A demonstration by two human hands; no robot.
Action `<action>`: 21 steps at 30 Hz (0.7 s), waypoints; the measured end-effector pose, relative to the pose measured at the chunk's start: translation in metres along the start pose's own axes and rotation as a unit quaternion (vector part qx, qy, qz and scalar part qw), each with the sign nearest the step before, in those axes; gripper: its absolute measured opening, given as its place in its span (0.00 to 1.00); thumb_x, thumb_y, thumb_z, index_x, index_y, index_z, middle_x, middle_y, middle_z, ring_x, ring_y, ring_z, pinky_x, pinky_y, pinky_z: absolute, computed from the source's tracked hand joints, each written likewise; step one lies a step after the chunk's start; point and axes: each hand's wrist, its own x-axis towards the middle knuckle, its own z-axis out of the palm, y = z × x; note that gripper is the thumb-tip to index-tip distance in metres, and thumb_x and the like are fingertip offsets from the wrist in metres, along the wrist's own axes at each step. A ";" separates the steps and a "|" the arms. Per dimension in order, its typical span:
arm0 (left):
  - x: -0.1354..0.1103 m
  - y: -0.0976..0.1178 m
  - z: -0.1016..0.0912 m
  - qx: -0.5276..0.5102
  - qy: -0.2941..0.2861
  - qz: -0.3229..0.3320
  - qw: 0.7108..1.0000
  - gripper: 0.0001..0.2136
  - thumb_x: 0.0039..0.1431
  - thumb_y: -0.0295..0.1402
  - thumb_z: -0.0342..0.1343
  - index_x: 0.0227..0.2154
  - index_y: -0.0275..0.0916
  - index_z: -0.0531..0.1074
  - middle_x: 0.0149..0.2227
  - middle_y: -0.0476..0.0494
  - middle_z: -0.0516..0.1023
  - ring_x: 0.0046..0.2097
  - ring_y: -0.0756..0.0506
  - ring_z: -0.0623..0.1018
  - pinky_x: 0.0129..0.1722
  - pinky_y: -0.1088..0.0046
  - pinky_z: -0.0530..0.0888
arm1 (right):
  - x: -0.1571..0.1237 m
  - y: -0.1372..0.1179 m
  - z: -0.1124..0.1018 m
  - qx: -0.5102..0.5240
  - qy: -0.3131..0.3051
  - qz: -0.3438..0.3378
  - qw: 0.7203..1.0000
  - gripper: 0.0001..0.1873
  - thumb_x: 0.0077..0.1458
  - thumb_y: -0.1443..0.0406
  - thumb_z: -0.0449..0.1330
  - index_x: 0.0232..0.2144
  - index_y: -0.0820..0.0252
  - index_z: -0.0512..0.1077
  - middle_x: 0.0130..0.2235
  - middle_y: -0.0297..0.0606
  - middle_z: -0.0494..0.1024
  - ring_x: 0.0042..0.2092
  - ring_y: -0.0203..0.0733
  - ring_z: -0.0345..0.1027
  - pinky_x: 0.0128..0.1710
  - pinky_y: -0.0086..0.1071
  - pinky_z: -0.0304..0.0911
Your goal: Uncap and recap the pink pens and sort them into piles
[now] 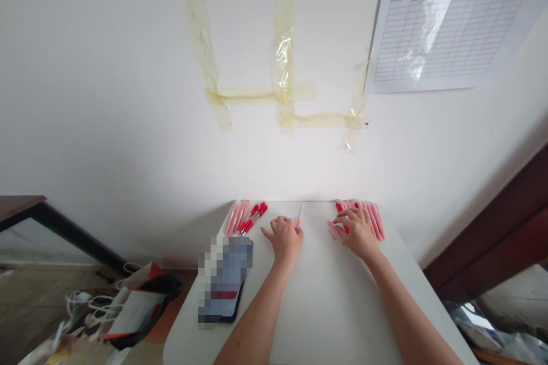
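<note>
While my left hand (286,238) rests palm down toward the back of a smooth white tabletop (329,302), a slim pink-and-white pen piece (300,217), apparently plastic, meets its thumb side, between my two hands. Its long axis runs away from me, leaning slightly right, white narrow end toward the white wall (128,97), pink end at my fingers; I cannot tell whether it lies flat or tips up. My left fingers are bent, the little finger stretched aside; whether thumb and forefinger pinch the piece or only touch it, I cannot tell. My right hand (358,232) arches, fingers bent and parted, over small pink pieces (338,234), just beside a row of pink pens (377,222); its hold is unclear too. I judge the pen piece light and stiff, likely to roll, its thin white end weaker, so the pink section seems best to grasp.
</note>
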 end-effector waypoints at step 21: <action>0.000 0.000 0.002 -0.022 -0.007 -0.008 1.000 0.10 0.60 0.38 0.52 0.37 0.41 0.75 0.48 0.38 0.72 0.55 0.36 0.67 0.60 0.35 0.53 | 0.002 -0.012 -0.016 0.009 -0.066 -0.045 0.997 0.08 0.58 0.60 0.60 0.29 0.47 0.79 0.43 0.35 0.77 0.53 0.50 0.64 0.62 0.64 0.43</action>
